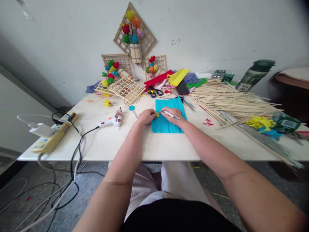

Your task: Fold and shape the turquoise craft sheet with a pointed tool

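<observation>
A bright blue sheet, perhaps crepe paper (169,126), lies flat on the table before me. My right hand (177,113) is closed round a white pen (172,115), its tip end over the sheet. At the sheet's left edge my left hand (147,116) is closed, fingertips pinching a small yellow piece (157,114) against the blue surface. What the piece is, I cannot make out. Left of that hand lies a blue round piece on a thin wire (131,108). A white glue gun (117,119) rests farther left.
A yellow power strip (51,138) with cables stands at the left edge. Behind the sheet are scissors (154,92), a dark phone (182,88) and folded yellow paper (179,76). Many thin sticks (224,100) and a green bottle (256,74) occupy the right. Lattice flower pieces (127,90) sit at the back.
</observation>
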A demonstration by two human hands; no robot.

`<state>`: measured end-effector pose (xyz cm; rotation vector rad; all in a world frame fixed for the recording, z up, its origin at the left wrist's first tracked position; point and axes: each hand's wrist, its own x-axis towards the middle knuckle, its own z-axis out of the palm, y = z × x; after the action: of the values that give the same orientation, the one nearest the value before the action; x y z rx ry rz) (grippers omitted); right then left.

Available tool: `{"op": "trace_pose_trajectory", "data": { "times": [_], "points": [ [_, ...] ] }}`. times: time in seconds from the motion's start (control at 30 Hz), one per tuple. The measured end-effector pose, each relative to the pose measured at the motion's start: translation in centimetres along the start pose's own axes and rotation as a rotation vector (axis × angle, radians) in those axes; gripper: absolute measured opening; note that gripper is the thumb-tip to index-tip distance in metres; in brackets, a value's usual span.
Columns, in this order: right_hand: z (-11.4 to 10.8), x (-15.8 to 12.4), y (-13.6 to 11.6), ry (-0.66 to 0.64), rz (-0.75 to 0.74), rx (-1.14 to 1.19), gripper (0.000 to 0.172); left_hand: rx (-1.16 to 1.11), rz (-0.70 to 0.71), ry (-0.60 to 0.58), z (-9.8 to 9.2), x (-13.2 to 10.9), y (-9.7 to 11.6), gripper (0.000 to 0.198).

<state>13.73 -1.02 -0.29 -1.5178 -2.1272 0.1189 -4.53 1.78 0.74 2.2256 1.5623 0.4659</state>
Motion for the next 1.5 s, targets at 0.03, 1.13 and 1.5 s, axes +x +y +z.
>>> {"op": "trace_pose_trajectory", "data": {
  "times": [0.03,1.13,1.5],
  "points": [
    [-0.1,0.0,0.0,0.0,0.01,0.018,0.03,0.011,0.001,-0.009,0.0,0.0,0.1,0.02],
    [0.0,0.2,0.4,0.005,0.013,0.148,0.027,0.405,-0.027,-0.02,0.0,-0.5,2.7,0.033],
    [-0.3,0.2,0.2,-0.019,0.014,0.135,0.028,0.39,-0.064,0.031,0.5,-0.3,2.8,0.026]
  ]
}}
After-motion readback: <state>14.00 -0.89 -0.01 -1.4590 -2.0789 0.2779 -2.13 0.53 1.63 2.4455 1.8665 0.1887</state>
